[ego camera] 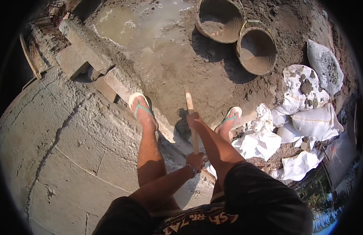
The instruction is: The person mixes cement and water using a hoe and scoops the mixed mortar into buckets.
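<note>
Both my hands grip a pale wooden tool handle (189, 102) that slants away from me between my feet. My left hand (195, 160), with a chain bracelet on the wrist, closes round its near end. Farther along the shaft is my right hand (193, 119). The handle's far end meets wet grey mortar (169, 79); whatever head it has is not visible, so I cannot tell the tool's kind. Watery slurry (120, 26) pools at the upper left of the mortar.
Two mortar-caked buckets (221, 36) (257, 67) stand at the upper right. White woven sacks (315, 122), some filled, lie to the right. Concrete blocks (84, 48) edge the mortar on the left, beside a cracked concrete slab (81, 155). My sandalled feet straddle the handle.
</note>
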The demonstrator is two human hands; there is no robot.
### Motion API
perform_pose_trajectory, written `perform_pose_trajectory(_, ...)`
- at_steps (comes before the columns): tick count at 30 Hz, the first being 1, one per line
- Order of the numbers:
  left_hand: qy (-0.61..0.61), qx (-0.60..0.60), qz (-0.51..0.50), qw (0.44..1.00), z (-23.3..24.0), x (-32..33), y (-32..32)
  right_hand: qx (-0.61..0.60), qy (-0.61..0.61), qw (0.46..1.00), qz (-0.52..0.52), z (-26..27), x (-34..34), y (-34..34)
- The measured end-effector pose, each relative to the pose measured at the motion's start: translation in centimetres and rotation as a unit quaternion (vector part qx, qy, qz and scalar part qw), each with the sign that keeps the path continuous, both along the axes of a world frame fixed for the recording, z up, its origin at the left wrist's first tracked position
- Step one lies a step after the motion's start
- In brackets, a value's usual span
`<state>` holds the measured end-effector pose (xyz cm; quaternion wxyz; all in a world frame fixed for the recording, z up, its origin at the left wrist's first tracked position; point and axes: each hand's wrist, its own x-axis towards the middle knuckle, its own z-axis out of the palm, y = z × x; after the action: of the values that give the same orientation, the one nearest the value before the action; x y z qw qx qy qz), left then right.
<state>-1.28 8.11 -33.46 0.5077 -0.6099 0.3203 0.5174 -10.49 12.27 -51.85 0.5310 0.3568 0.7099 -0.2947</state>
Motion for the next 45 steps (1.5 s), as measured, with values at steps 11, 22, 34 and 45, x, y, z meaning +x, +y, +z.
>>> perform_pose_trajectory(11,0.141,0.26,0.069,0.953,16.6,-12.3,3.9,-0.209,-0.184,0.894,-0.35,13.0,-11.6,12.6)
perform_pose_trajectory(22,0.491,0.043,-0.318,0.81,12.4,-13.1,5.8,-0.09,0.171,0.891,-0.41,25.3,-21.8,17.7)
perform_pose_trajectory(34,0.444,-0.177,-0.384,0.79,-1.9,-16.7,8.3,-0.075,0.295,0.853,-0.424,18.8,-25.0,19.4)
perform_pose_trajectory(45,0.44,-0.255,-0.185,0.841,6.0,-16.8,-1.0,-0.242,0.295,0.872,-0.305,22.2,-26.5,0.7)
